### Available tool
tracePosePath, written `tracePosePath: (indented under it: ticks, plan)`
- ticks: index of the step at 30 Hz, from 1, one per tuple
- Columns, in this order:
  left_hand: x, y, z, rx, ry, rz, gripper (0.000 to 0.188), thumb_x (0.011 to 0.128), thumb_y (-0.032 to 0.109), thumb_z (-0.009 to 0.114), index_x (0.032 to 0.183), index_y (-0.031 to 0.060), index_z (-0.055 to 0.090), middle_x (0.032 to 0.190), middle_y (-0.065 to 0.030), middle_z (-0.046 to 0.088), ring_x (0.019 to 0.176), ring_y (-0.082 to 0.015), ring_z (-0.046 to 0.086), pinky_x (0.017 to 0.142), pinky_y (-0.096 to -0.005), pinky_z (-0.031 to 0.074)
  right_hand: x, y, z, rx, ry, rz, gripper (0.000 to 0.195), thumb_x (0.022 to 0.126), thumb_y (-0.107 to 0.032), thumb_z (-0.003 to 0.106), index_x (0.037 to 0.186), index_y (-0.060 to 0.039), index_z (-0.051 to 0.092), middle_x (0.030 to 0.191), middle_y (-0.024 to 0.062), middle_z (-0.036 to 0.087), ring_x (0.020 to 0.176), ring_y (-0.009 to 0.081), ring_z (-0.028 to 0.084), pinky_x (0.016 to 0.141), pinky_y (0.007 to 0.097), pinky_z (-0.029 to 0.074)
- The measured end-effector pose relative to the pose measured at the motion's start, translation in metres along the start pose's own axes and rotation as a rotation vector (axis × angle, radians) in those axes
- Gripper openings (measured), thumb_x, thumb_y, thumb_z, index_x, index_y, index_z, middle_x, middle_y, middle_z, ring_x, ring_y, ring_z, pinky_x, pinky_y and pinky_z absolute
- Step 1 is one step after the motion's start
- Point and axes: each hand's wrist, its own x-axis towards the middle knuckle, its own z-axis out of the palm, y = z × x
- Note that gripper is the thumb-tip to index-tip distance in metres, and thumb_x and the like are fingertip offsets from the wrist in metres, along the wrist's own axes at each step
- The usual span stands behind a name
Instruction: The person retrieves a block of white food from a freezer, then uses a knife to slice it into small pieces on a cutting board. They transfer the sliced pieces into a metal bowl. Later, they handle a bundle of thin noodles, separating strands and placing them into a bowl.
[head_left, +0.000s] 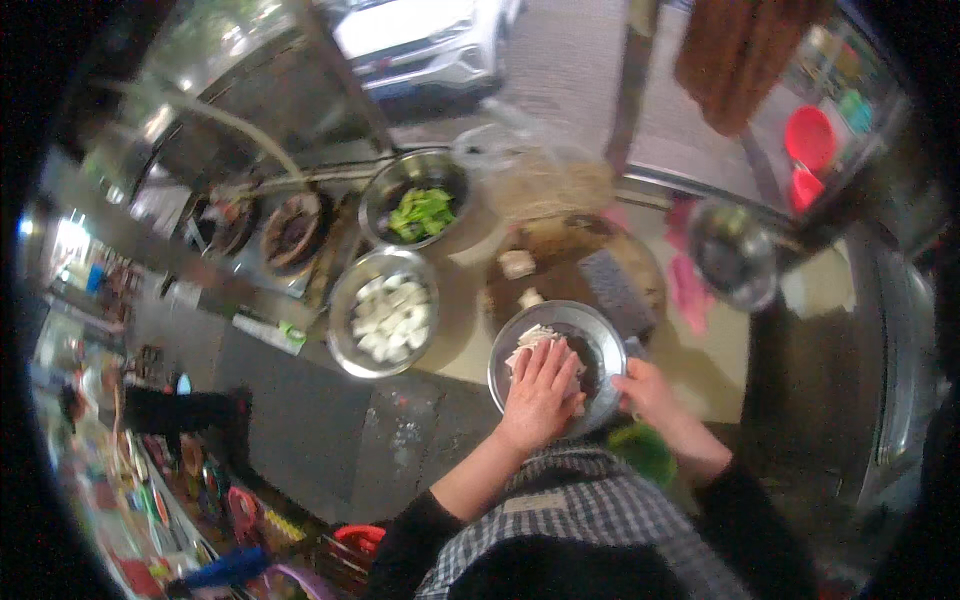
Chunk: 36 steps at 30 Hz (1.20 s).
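My right hand (646, 390) grips the right rim of a steel bowl (606, 349), thumb over the edge. Inside that bowl, my left hand (538, 394) lies with fingers spread on pale sliced food (536, 335). Just beyond the bowl is a round wooden chopping board (555, 244), carrying a cleaver's broad blade (615, 289) and two pale chunks, one of them (517, 263) near the board's left side. The cleaver's handle is partly hidden behind the bowl.
Left of the board stand a steel bowl of white pieces (391, 319) and a steel bowl with green leaves (421, 214). Beyond the board lies a clear plastic bag (555, 180). To the right are pink cloths (688, 292) and a metal bowl (731, 255). A green container (643, 452) sits below my right hand.
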Motion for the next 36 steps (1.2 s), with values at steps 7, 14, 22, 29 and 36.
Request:
tracePosePath:
  ticks: [7, 14, 22, 29, 36]
  plan:
    - [-0.165, -0.084, -0.094, 0.012, 0.215, -0.311, 0.056, 0.072, 0.032, 0.066, 0.12, 0.0079, 0.049, 0.131, -0.0135, 0.042, 0.126, -0.0349, 0.032, 0.104, -0.0513, 0.021, 0.015, 0.026, 0.199, -0.067, -0.233, 0.011, 0.009, 0.084, -0.009, 0.054, 0.091, -0.004, 0.056, 0.076, 0.0033, 0.06, 0.061, 0.011, 0.053, 0.051, 0.0241, 0.043]
    - [-0.36, -0.16, -0.165, -0.65, 0.664, -1.222, 0.043, 0.076, 0.018, 0.065, 0.115, 0.0036, 0.053, 0.115, -0.0126, 0.056, 0.106, -0.025, 0.053, 0.092, -0.0358, 0.041, 0.031, 0.046, 0.368, -0.153, -0.515, 0.037, 0.014, 0.08, -0.009, 0.055, 0.092, -0.0027, 0.055, 0.081, 0.0058, 0.059, 0.063, 0.0125, 0.053, 0.052, 0.0248, 0.044]
    - [-0.511, -0.205, -0.156, -1.456, 0.99, -1.343, 0.034, 0.081, 0.016, 0.064, 0.11, 0.0017, 0.057, 0.104, -0.0074, 0.062, 0.096, -0.0175, 0.057, 0.087, -0.0319, 0.043, 0.059, 0.069, 0.558, -0.399, -0.811, 0.145, 0.016, 0.079, -0.011, 0.059, 0.091, -0.0002, 0.058, 0.078, 0.0069, 0.061, 0.062, 0.0143, 0.057, 0.051, 0.0263, 0.045]
    - [-0.585, -0.271, -0.185, -1.488, 1.422, -1.258, 0.034, 0.081, 0.019, 0.064, 0.111, 0.0033, 0.057, 0.099, -0.0049, 0.062, 0.088, -0.0146, 0.055, 0.074, -0.0286, 0.042, 0.082, 0.054, 0.739, -0.653, -1.144, 0.147, 0.019, 0.085, -0.018, 0.056, 0.087, 0.0008, 0.058, 0.077, 0.0083, 0.062, 0.059, 0.0138, 0.056, 0.049, 0.0255, 0.046]
    - [-0.678, -0.358, -0.229, -1.289, 1.913, -1.389, 0.024, 0.082, 0.019, 0.062, 0.103, 0.0085, 0.059, 0.089, -0.0023, 0.061, 0.071, -0.0123, 0.052, 0.056, -0.0281, 0.037, 0.129, 0.04, 0.918, -1.06, -1.323, 0.052, 0.023, 0.088, -0.023, 0.052, 0.097, -0.0028, 0.056, 0.087, 0.0057, 0.065, 0.062, 0.0125, 0.058, 0.054, 0.0274, 0.049]
